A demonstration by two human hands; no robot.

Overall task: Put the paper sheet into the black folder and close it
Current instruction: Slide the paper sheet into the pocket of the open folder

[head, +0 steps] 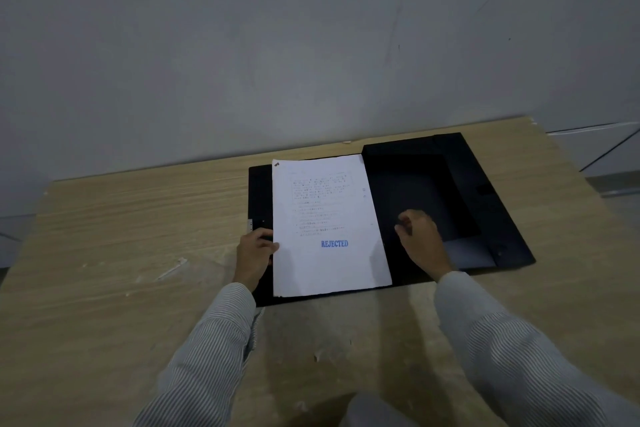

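Black folder [485, 204] lies open on worktop [138, 218]. Paper sheet [329, 229] rests on its 9 o'clock panel. Left hand [254, 255] grip pinches sheet's edge; right hand [420, 236] loosely curled, holding nothing. Risk: closing with the sheet askew would crease its overhanging edges.

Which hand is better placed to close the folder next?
Probably the right hand: it rests on the open black folder half, free. The left hand holds the paper sheet edge.

Folder [485, 184] open flat on table [121, 236]. Paper sheet [325, 263] on left half. Left hand [254, 253] at sheet's left edge; right hand [420, 236] on right half.
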